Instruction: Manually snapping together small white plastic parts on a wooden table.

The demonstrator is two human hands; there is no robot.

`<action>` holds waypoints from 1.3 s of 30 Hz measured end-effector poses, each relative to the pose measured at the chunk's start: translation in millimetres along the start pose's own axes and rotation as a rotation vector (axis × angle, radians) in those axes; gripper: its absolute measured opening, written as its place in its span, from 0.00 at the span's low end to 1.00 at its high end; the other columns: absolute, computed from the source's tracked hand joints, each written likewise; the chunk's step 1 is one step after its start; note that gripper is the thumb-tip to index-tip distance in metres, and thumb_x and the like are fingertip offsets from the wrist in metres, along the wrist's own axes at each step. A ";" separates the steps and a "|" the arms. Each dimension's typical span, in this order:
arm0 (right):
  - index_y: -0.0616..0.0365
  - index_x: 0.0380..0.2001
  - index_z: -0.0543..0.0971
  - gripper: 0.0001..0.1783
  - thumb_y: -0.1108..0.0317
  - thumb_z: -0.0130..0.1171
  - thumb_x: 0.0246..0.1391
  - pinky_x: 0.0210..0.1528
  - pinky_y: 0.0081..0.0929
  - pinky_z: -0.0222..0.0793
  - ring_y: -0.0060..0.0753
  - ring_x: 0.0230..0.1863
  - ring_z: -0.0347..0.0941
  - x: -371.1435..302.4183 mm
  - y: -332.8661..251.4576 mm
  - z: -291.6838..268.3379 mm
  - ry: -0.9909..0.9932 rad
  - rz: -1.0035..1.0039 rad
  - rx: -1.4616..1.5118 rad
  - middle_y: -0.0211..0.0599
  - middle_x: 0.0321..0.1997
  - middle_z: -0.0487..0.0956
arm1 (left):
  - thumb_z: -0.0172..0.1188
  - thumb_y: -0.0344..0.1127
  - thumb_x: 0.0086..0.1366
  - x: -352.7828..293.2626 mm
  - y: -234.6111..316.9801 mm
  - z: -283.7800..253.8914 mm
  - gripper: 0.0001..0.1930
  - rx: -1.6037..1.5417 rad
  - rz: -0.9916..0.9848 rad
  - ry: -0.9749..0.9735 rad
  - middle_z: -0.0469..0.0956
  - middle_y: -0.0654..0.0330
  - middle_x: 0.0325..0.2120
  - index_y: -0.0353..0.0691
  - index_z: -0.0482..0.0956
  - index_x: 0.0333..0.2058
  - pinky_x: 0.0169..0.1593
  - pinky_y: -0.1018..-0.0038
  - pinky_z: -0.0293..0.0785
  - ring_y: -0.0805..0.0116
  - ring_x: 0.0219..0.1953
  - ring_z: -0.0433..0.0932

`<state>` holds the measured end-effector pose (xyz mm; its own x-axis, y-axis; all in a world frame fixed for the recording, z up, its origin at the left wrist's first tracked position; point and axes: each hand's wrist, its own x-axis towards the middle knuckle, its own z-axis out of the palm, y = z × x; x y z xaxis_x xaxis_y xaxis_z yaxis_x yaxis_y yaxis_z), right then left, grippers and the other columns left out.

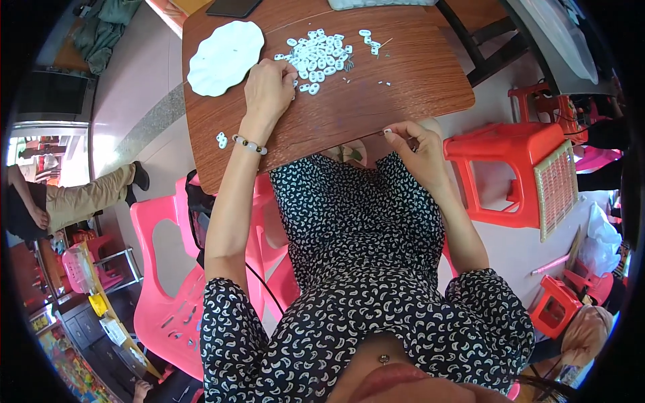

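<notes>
A pile of small white oval pieces with dark holes (pixel 316 55) lies on the brown wooden table (pixel 403 87). My left hand (pixel 270 87) rests at the pile's near left edge, its fingers curled in and closed; what they hold, if anything, is hidden. A beaded bracelet (pixel 250 144) circles that wrist. At the table's near edge, my right hand (pixel 423 151) has thumb and forefinger brought together, and anything between them is too small to make out. To the left of the pile lies a white wavy-edged plate (pixel 225 57).
Two joined white pieces (pixel 222 140) lie near the table's left edge. Several more sit right of the pile, beside a thin stick (pixel 385 43). Pink chairs (pixel 161 295) stand to my left and a red stool (pixel 497 161) to my right.
</notes>
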<state>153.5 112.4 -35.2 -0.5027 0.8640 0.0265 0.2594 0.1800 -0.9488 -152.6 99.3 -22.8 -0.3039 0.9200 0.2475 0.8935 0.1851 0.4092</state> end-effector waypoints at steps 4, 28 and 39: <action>0.63 0.34 0.80 0.08 0.69 0.61 0.55 0.26 0.17 0.63 0.16 0.23 0.67 1.4 -3.6 -2.0 -0.020 0.000 -0.074 0.30 0.27 0.79 | 0.59 0.29 0.57 -2.0 1.9 2.7 0.04 0.118 0.100 0.076 0.79 0.49 0.27 0.36 0.81 0.29 0.35 0.62 0.72 0.53 0.30 0.77; 0.61 0.37 0.82 0.11 0.67 0.58 0.54 0.33 0.21 0.70 0.20 0.29 0.74 81.3 -54.3 58.1 -0.062 -0.303 -0.005 0.37 0.30 0.82 | 0.56 0.28 0.65 -34.7 21.5 -19.7 0.05 -1.345 -0.426 -0.253 0.75 0.64 0.27 0.33 0.75 0.36 0.29 0.85 0.65 0.80 0.24 0.68; 0.63 0.33 0.80 0.09 0.68 0.59 0.55 0.32 0.19 0.69 0.17 0.28 0.74 37.5 -51.9 54.6 -0.191 -0.112 0.185 0.32 0.27 0.81 | 0.58 0.28 0.64 -82.4 61.5 -17.0 0.09 -1.518 -0.473 -0.290 0.76 0.64 0.26 0.34 0.71 0.42 0.28 0.85 0.66 0.80 0.25 0.71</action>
<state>76.1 109.8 -2.2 -0.6709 0.7359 0.0913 0.0471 0.1652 -0.9851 -78.2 29.0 -3.2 -0.2157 0.9464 -0.2404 -0.4449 0.1239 0.8870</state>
